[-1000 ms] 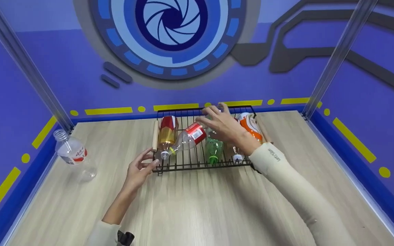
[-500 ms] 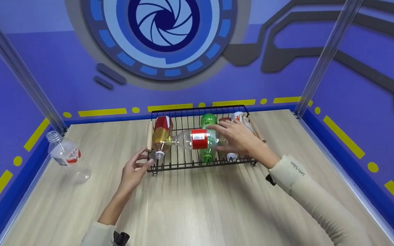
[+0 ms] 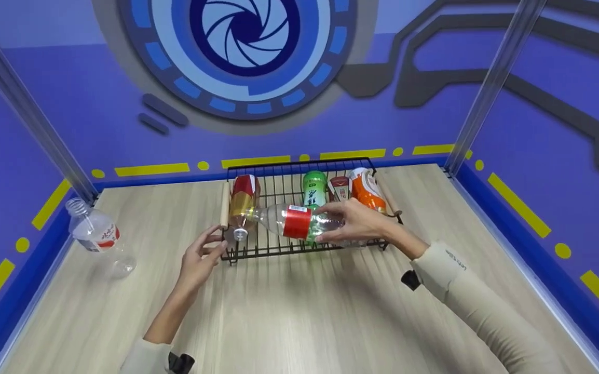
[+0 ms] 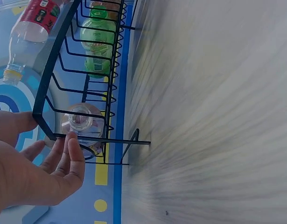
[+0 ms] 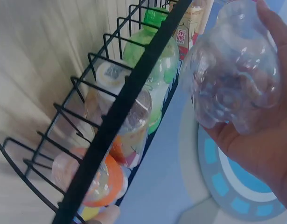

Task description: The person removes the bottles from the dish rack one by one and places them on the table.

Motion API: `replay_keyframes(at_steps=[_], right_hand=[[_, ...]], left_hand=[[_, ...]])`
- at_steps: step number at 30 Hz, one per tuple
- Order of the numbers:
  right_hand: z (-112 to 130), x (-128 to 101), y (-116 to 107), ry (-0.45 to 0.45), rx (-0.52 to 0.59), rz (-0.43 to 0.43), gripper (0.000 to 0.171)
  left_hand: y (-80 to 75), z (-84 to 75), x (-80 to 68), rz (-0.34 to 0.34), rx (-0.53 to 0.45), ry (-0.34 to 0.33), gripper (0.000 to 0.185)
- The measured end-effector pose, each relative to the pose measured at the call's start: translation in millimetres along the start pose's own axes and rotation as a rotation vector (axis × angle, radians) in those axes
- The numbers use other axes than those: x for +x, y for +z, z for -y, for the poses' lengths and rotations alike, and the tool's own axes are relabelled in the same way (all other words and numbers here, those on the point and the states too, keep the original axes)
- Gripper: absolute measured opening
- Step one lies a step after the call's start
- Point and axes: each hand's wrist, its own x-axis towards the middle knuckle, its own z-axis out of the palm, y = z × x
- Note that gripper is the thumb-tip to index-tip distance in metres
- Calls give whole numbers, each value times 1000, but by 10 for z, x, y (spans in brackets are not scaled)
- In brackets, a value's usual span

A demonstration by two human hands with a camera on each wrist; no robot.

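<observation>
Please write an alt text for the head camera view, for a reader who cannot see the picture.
A person's right hand holds a clear bottle with a red label sideways over a black wire rack of bottles on a wooden table. The left hand touches the rack's front left corner.

The right hand (image 3: 359,223) is covering the base end of the clear bottle with the red label (image 3: 297,222); in the right wrist view its fingers are running off the picture's edge; the wire rack (image 3: 278,248) is hiding the lower part of the green bottle (image 3: 314,189); the tabletop (image 4: 218,112) is smearing into blur in the left wrist view; the left hand (image 4: 31,168) is being cropped at the frame's edge; label print is staying too small to read.
</observation>
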Motion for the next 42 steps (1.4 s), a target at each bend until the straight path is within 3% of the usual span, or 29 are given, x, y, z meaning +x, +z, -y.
replay_keyframes(at_steps=[5, 10, 12, 18, 21, 25, 30, 35, 42], right_hand=[[-29, -13, 42, -10, 148, 36, 62], [-38, -15, 88, -15, 197, 38, 60], [-24, -8, 108, -19, 209, 45, 60], [118, 25, 194, -25, 214, 50, 61], [226, 45, 268, -53, 213, 46, 63], [355, 55, 364, -79, 241, 54, 64], [446, 60, 450, -82, 288, 44, 61], [466, 59, 499, -99, 288, 38, 61], [474, 16, 556, -130, 264, 103, 62]], left_hand=[[14, -80, -131, -69, 2, 33, 45], [71, -233, -262, -95, -96, 66, 45], [117, -292, -299, -58, -164, 54, 51], [294, -394, -333, 161, -501, -51, 70], [370, -402, -347, 237, -584, -72, 71], [437, -418, -385, 270, -596, -83, 72], [486, -457, -419, 257, -643, -98, 82], [500, -488, -416, 258, -671, -47, 76], [404, -491, -476, 245, -643, 0, 73]])
